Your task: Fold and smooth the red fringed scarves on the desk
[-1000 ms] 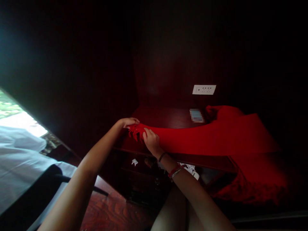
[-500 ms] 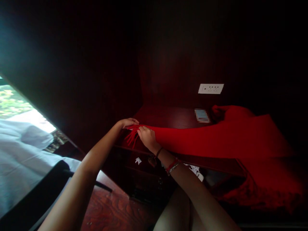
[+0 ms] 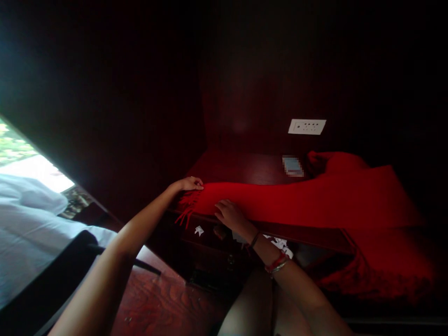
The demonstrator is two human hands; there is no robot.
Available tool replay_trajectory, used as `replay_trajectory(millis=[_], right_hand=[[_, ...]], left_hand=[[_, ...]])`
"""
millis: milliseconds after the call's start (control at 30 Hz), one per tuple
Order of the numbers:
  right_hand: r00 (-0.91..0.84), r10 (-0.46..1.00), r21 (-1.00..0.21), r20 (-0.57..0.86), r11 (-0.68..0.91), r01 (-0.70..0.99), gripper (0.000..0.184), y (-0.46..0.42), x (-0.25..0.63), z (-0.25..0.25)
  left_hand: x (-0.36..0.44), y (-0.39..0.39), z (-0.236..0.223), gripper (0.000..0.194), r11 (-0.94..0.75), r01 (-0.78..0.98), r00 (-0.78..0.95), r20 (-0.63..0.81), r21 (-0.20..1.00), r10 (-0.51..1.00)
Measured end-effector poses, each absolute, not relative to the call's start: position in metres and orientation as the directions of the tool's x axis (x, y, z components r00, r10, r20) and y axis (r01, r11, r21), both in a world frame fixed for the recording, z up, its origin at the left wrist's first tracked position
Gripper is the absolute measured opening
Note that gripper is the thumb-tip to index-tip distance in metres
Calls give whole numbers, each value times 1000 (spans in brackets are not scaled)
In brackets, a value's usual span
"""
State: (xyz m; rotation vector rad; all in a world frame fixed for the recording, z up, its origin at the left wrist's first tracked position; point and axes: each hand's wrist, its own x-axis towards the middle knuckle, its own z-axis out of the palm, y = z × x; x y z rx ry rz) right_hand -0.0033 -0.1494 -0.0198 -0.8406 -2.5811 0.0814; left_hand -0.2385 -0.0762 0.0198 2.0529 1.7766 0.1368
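Fingers (image 3: pixel 199 184) of the left hand (image 3: pixel 185 184) look pinched on the red cloth's (image 3: pixel 266 203) far left corner; the right hand (image 3: pixel 231 215) has drawn back from the fringe (image 3: pixel 185 212).
Loosely open, the right fingers hover at or touch its near edge, the strip smoother along the desktop (image 3: pixel 241 168); beneath, an open compartment (image 3: pixel 308 257) holds white scraps (image 3: pixel 281 242).

A white socket panel (image 3: pixel 307 127) is set in a dark wall at 2 o'clock, above a pixelated flat object (image 3: pixel 293 166) at 3. White scraps (image 3: pixel 281 243) lie between 4 and 5, wood-grained floor (image 3: pixel 164 303) shows at 7, a dark chair (image 3: pixel 66 266) at 8, and pale fabric (image 3: pixel 28 224) and sunlit greenery (image 3: pixel 14 143) near 9.
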Motion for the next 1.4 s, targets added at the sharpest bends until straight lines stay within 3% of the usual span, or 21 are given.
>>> replay_trajectory(millis=[267,533,767,967,1167,1400], right_hand=[[-752,586,-84,303,802,591,26,-156,33,-13],[-665,717,53,209,671,740,24,-163,129,-3],[-559,814,156,158,539,828,27,-172,183,-2],[-693,711,230,120,659,716,19,-168,172,3],[-780,620,289,84,734,614,16,-156,145,10],[-763,638,280,101,718,637,17,-157,127,8]], left_hand=[[-206,-56,18,53,-129,946,164,-97,297,982],[-143,-28,18,35,-267,926,317,-167,266,934],[-82,-2,13,28,-370,860,458,-211,352,863],[-46,17,10,20,-417,803,551,-262,427,792],[-64,20,9,15,-384,799,540,-272,462,796],[-101,18,4,18,-333,809,495,-254,484,831]])
